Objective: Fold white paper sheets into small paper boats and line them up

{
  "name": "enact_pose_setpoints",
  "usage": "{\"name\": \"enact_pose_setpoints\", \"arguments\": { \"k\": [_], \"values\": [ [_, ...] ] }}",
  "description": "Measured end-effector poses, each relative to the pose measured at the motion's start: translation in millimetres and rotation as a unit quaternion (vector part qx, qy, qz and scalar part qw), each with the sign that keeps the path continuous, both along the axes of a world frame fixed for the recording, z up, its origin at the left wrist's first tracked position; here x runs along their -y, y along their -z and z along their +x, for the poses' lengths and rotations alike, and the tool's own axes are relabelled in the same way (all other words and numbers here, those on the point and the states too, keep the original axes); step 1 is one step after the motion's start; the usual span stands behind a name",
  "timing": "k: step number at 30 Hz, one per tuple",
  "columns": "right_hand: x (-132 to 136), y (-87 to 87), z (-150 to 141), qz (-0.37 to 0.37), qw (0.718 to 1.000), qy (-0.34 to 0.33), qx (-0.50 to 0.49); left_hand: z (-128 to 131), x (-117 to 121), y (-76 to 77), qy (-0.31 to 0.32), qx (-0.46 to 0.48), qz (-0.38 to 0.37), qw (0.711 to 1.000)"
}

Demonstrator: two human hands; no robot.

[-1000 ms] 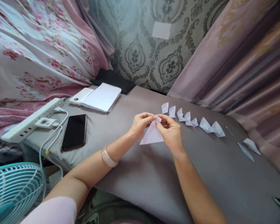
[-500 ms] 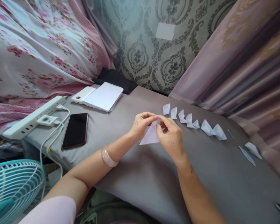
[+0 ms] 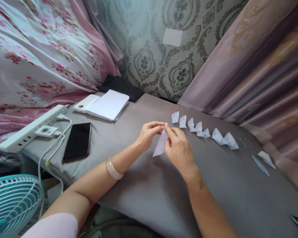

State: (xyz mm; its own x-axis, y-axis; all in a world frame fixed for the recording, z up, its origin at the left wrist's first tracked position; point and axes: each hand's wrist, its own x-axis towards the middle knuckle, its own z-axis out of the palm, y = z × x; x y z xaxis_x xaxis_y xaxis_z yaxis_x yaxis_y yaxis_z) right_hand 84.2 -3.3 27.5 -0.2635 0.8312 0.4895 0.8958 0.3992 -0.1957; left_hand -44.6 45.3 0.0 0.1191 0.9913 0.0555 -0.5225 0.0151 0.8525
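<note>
A folded sheet of white paper (image 3: 160, 144) is held up over the grey-covered table, its pointed lower end hanging free. My left hand (image 3: 149, 134) pinches its upper left edge between thumb and fingers. From the other side my right hand (image 3: 178, 145) grips the top and right part, covering much of the sheet. Both sets of fingertips meet at the paper's top corner. Beyond my right hand, several small folded paper boats (image 3: 199, 128) stand in a slanting row.
At the left lie a phone (image 3: 76, 142), a white power strip (image 3: 32, 129) with cables, and a stack of white paper (image 3: 108, 104) partly on a white device (image 3: 85, 102). A teal fan (image 3: 15, 201) stands below. Folded paper pieces (image 3: 267, 159) lie at the right.
My right hand has turned over the paper, its fingers now lying across the right part. The sheet shows narrower than before. My left hand keeps its pinch.
</note>
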Motion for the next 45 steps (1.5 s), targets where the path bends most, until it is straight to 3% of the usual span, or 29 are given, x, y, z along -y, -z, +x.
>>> {"name": "enact_pose_setpoints", "arguments": {
  "k": [6, 13, 16, 19, 22, 25, 31, 34, 38, 42, 45],
  "values": [
    [0, -2.6, 4, -0.001, 1.000, 0.010, -0.009, 2, -4, 4.7, 0.069, 0.084, -0.036, 0.993],
    [1, -10.1, 14, -0.046, 0.999, 0.003, -0.027, 3, -3, 6.8, 0.078, 0.073, -0.051, 0.993],
    [-3, -10.5, 17, -0.065, 0.994, -0.018, -0.090, 3, -2, 6.7, 0.070, 0.049, -0.050, 0.995],
    [-10, -10.1, 21, -0.117, 0.957, -0.030, -0.263, 3, 0, 3.7, 0.054, 0.041, -0.058, 0.996],
    [-17, -10.3, 24, -0.206, 0.882, -0.009, -0.424, 3, 2, -1.5, 0.038, 0.041, -0.063, 0.996],
    [-20, -10.8, 24, -0.272, 0.834, -0.017, -0.480, 3, 4, -5.7, 0.032, 0.031, -0.063, 0.997],
    [-21, -7.4, 21, -0.307, 0.804, -0.057, -0.505, 5, 5, -5.7, 0.047, 0.053, -0.063, 0.995],
    [-22, -3.2, 19, -0.291, 0.817, -0.058, -0.494, 5, 6, -4.3, 0.050, 0.059, -0.063, 0.995],
    [-23, 1.3, 18, -0.221, 0.870, -0.023, -0.440, 7, 7, -4.1, 0.061, 0.059, -0.074, 0.994],
    [-20, 2.6, 17, -0.157, 0.932, 0.012, -0.325, 7, 7, -2.5, 0.075, 0.039, -0.073, 0.994],
    [-18, 3.1, 17, -0.126, 0.958, 0.012, -0.256, 7, 5, 1.4, 0.060, -0.016, -0.042, 0.997]
  ]
}}
